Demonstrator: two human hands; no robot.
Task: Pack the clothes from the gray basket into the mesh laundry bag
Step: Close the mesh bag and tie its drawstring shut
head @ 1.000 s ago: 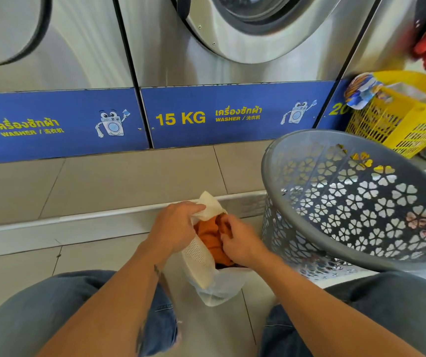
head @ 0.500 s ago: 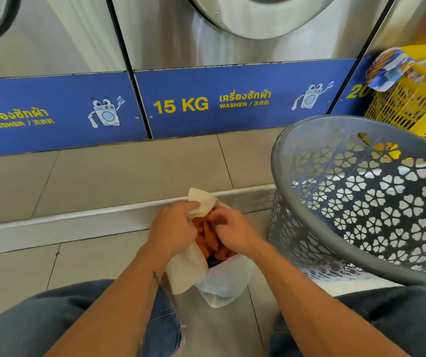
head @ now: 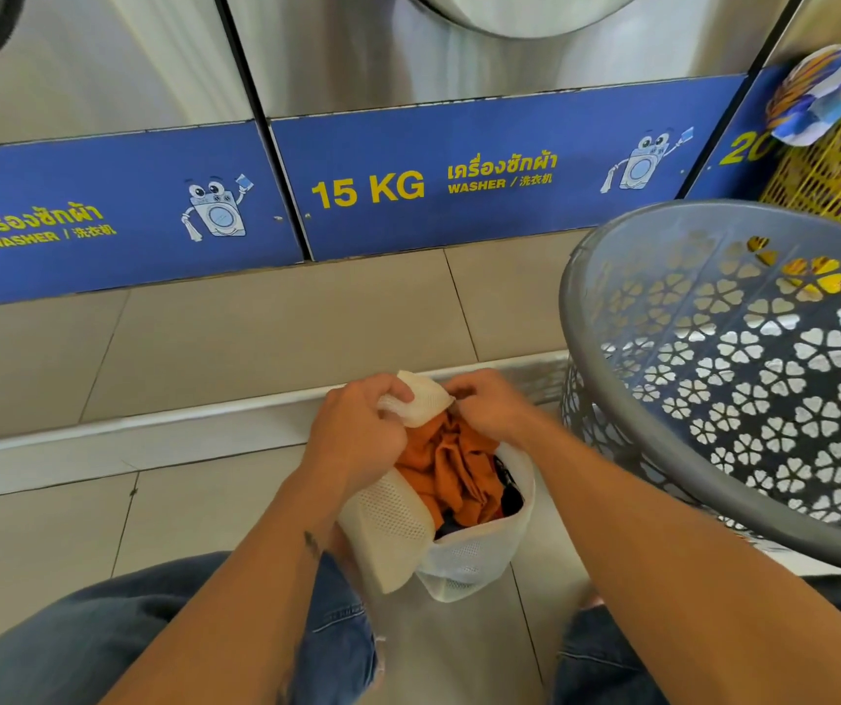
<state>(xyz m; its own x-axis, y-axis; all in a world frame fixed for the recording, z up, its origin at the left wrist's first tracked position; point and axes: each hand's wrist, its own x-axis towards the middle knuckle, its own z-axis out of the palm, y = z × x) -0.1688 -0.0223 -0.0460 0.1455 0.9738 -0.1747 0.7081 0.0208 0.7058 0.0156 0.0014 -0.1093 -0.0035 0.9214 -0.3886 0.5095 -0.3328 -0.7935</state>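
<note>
A white mesh laundry bag (head: 464,562) stands on the floor between my knees, its mouth open toward me. Orange clothes (head: 451,465) and a dark garment fill it. My left hand (head: 357,429) grips the bag's far rim, bunching the white mesh at the top. My right hand (head: 489,404) is closed on the same far edge of the bag, fingertips meeting the left hand's. The gray basket (head: 606,358) with flower-shaped cutouts stands tilted at my right; its visible inside holds no clothes.
Steel washers with blue "15 KG" panels (head: 459,180) stand ahead above a tiled step (head: 255,338). A yellow basket (head: 835,180) with a blue-and-white item sits at the far right behind the gray one. My jeans-clad knees frame the bag.
Both hands have shifted up to the bag's far rim and come together there, gathering the mesh. The view has tilted downward slightly.
</note>
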